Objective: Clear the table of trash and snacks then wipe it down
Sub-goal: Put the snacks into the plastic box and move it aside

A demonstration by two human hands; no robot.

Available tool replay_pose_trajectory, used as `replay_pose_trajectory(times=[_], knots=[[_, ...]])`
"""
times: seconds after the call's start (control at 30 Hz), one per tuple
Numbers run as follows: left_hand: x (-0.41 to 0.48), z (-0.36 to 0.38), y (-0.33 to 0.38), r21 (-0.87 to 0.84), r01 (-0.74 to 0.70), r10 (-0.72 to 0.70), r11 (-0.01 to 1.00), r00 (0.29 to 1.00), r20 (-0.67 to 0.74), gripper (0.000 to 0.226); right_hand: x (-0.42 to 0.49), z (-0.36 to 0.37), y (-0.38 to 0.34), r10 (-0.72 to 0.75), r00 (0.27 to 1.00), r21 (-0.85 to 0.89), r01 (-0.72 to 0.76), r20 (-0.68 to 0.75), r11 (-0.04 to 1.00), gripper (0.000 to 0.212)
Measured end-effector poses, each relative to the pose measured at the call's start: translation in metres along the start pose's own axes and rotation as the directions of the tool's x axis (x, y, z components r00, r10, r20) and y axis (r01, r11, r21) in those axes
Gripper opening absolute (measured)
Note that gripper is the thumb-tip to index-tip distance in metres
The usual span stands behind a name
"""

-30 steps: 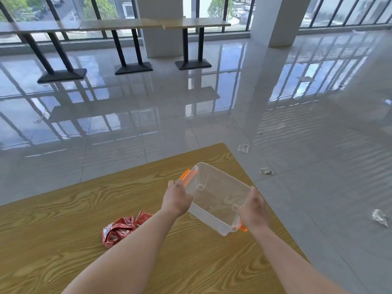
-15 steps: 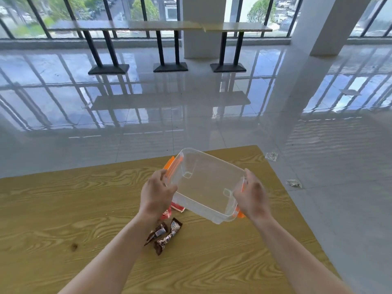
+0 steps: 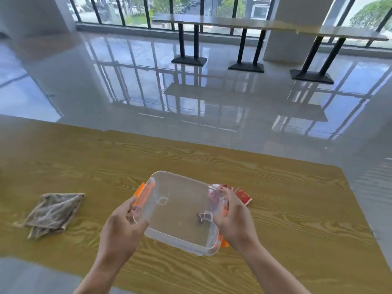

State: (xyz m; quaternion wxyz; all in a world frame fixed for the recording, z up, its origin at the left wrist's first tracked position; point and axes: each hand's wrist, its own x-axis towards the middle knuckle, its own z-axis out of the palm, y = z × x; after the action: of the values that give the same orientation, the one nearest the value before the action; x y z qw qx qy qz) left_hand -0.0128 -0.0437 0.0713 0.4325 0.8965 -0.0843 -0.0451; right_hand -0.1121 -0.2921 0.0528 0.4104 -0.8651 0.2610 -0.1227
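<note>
I hold a clear plastic container [image 3: 178, 211] with orange clip handles just above the wooden table [image 3: 286, 200]. My left hand [image 3: 121, 228] grips its left side and my right hand [image 3: 235, 217] grips its right side. The container looks empty. Red snack wrappers [image 3: 243, 196] lie on the table beyond my right hand, partly hidden by it and the container. A small dark wrapper [image 3: 201, 217] shows through the container's bottom. A crumpled grey-brown cloth [image 3: 53, 213] lies on the table to the left.
The table's far edge [image 3: 169, 143] and right corner [image 3: 339, 168] border a shiny tiled floor. High bar tables on black bases [image 3: 188, 60] stand by the windows at the back, next to a white pillar [image 3: 282, 28].
My view has swung to the left, so the cloth has come into sight. The container stays in both hands and now sits over the wrappers, closer to the tabletop.
</note>
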Motion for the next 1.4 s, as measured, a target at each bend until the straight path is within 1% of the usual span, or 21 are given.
replay_pose_trajectory(times=[0.03, 0.1, 0.2, 0.27, 0.37, 0.47, 0.53, 0.67, 0.73, 0.8, 0.83, 0.87, 0.9, 0.97, 1.03, 1.13, 1.23, 1.33, 1.4], knots=[[-0.006, -0.004, -0.010, 0.004, 0.022, -0.022, 1.000, 1.000, 0.007, 0.035, -0.007, 0.009, 0.000, 0.015, 0.999, 0.008, -0.015, 0.031, 1.000, 0.048], [-0.015, -0.008, -0.028, 0.019, 0.078, -0.078, 0.997, 0.997, 0.015, 0.042, -0.018, 0.025, 0.005, 0.049, 0.995, -0.030, -0.047, 0.086, 0.998, 0.054], [-0.026, -0.005, -0.051, 0.043, 0.178, -0.180, 0.983, 0.983, 0.034, 0.051, -0.031, 0.044, 0.014, 0.085, 0.989, -0.069, -0.077, 0.123, 0.995, 0.054], [-0.030, -0.002, -0.060, 0.046, 0.233, -0.235, 0.971, 0.972, 0.032, 0.053, -0.039, 0.052, 0.017, 0.099, 0.984, -0.084, -0.088, 0.147, 0.993, 0.062], [-0.032, 0.003, -0.065, 0.062, 0.239, -0.242, 0.969, 0.969, 0.043, 0.056, -0.046, 0.058, 0.019, 0.114, 0.983, -0.084, -0.103, 0.143, 0.991, 0.067], [-0.031, 0.006, -0.070, 0.094, 0.209, -0.215, 0.973, 0.975, 0.054, 0.067, -0.049, 0.064, 0.021, 0.098, 0.986, -0.062, -0.090, 0.136, 0.994, 0.062], [-0.031, 0.007, -0.076, 0.111, 0.201, -0.208, 0.973, 0.977, 0.057, 0.070, -0.051, 0.066, 0.022, 0.090, 0.986, -0.053, -0.084, 0.137, 0.995, 0.059], [-0.033, 0.011, -0.086, 0.091, 0.206, -0.211, 0.974, 0.976, 0.056, 0.066, -0.050, 0.061, 0.022, 0.121, 0.984, -0.013, -0.121, 0.128, 0.993, 0.044], [-0.031, 0.013, -0.089, 0.105, 0.217, -0.222, 0.971, 0.974, 0.045, 0.063, -0.040, 0.053, 0.028, 0.137, 0.987, 0.004, -0.137, 0.081, 0.991, 0.031], [-0.028, 0.013, -0.088, 0.158, 0.218, -0.225, 0.963, 0.974, 0.023, 0.061, -0.023, 0.042, 0.041, 0.109, 0.994, -0.057, -0.108, 0.004, 0.992, 0.013], [-0.025, 0.014, -0.085, 0.187, 0.190, -0.196, 0.964, 0.981, 0.011, 0.061, -0.013, 0.037, 0.050, 0.099, 0.995, -0.121, -0.099, -0.010, 0.988, 0.009], [-0.023, 0.014, -0.081, 0.221, 0.135, -0.140, 0.966, 0.990, 0.006, 0.060, -0.004, 0.032, 0.059, 0.092, 0.996, -0.197, -0.090, 0.004, 0.976, 0.013], [-0.022, 0.016, -0.077, 0.272, 0.061, -0.066, 0.960, 0.998, 0.009, 0.062, 0.006, 0.029, 0.068, 0.079, 0.996, -0.288, -0.063, 0.043, 0.956, 0.021], [-0.019, 0.020, -0.071, 0.390, -0.078, 0.069, 0.917, 0.997, 0.037, 0.075, 0.021, 0.028, 0.083, 0.029, 0.988, -0.478, 0.047, 0.151, 0.877, 0.032], [-0.014, 0.026, -0.070, 0.430, -0.132, 0.123, 0.893, 0.991, 0.047, 0.084, 0.030, 0.030, 0.092, -0.019, 0.971, -0.590, 0.160, 0.237, 0.791, 0.031], [-0.004, 0.035, -0.075, 0.360, -0.165, 0.139, 0.918, 0.985, 0.099, 0.080, 0.033, 0.036, 0.100, -0.067, 0.942, -0.647, 0.277, 0.329, 0.711, 0.030], [-0.002, 0.039, -0.080, 0.353, -0.198, 0.164, 0.915, 0.978, 0.125, 0.080, 0.030, 0.041, 0.107, -0.100, 0.908, -0.668, 0.370, 0.407, 0.646, 0.029], [-0.004, 0.041, -0.082, 0.373, -0.195, 0.163, 0.907, 0.980, 0.116, 0.081, 0.027, 0.040, 0.112, -0.122, 0.900, -0.686, 0.401, 0.418, 0.607, 0.026], [-0.005, 0.041, -0.083, 0.376, -0.171, 0.142, 0.910, 0.984, 0.103, 0.082, 0.023, 0.039, 0.113, -0.126, 0.900, -0.683, 0.402, 0.417, 0.610, 0.027]])
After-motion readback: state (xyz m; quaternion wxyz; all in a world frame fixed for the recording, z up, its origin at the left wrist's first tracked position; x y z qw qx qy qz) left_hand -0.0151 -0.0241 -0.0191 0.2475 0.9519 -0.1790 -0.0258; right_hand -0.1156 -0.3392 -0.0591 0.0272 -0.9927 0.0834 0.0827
